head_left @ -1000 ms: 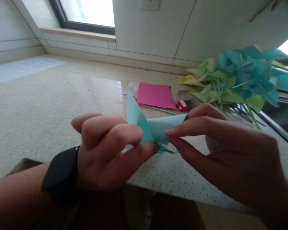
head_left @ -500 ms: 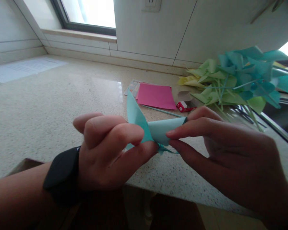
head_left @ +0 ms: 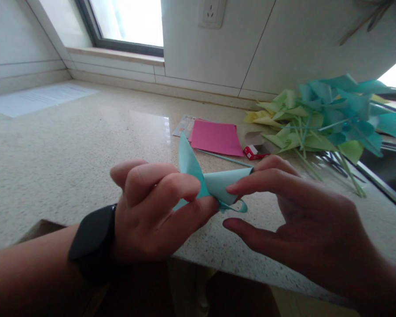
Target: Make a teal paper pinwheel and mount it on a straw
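Observation:
A turquoise paper pinwheel (head_left: 221,185) is held over the counter's front edge, one vane standing up and a pale one curled to the right. My left hand (head_left: 158,207) is closed on it, pinching near its middle with thumb and forefinger; its other fingers are curled. My right hand (head_left: 303,220) reaches in from the right with thumb and forefinger apart. Its forefinger touches the curled vane, while the thumb hangs below, clear of the paper. A small curled strip of the paper shows between them. The fingertips behind the paper are hidden.
Behind the hands lie pink paper squares (head_left: 217,137), a thin pale-blue stick (head_left: 224,158) and an open small red box (head_left: 255,152). Several green, yellow and blue paper pinwheels (head_left: 336,110) are heaped at the right, beside a sink (head_left: 389,171). A printed sheet (head_left: 42,97) lies far left.
My right thumb has come off the curled vane and dropped away, opening the right hand's pinch. The left hand still grips the pinwheel. The view has shifted slightly.

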{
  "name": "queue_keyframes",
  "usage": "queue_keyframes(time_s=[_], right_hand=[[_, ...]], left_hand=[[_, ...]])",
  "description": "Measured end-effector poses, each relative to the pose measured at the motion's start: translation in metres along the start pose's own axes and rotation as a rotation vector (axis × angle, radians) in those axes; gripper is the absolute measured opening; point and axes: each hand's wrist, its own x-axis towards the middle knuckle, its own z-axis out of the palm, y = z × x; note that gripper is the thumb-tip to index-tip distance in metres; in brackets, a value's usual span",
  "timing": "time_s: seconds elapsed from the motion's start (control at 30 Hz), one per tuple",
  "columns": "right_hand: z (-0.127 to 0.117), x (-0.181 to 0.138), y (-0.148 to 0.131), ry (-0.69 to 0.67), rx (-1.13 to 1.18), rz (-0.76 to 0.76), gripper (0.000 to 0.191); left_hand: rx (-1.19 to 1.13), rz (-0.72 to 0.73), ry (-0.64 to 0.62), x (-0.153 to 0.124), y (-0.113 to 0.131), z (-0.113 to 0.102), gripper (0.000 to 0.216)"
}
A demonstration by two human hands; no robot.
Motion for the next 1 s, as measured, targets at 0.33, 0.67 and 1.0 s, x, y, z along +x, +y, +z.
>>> queue_keyframes(time_s=[0.33, 0.67, 1.0], right_hand=[[0.005, 0.0, -0.001, 0.067, -0.037, -0.05, 0.028], [0.009, 0.001, 0.003, 0.191, -0.094, -0.064, 0.029], [0.015, 0.003, 0.015, 0.259, 0.161, -0.126, 0.05]], left_hand=[[0.031, 0.014, 0.015, 0.001, -0.001, -0.001, 0.013], [-0.002, -0.009, 0.128, 0.0, -0.002, 0.008, 0.034], [-0.562, -0.383, -0.106, 0.006, -0.008, 0.01, 0.073]])
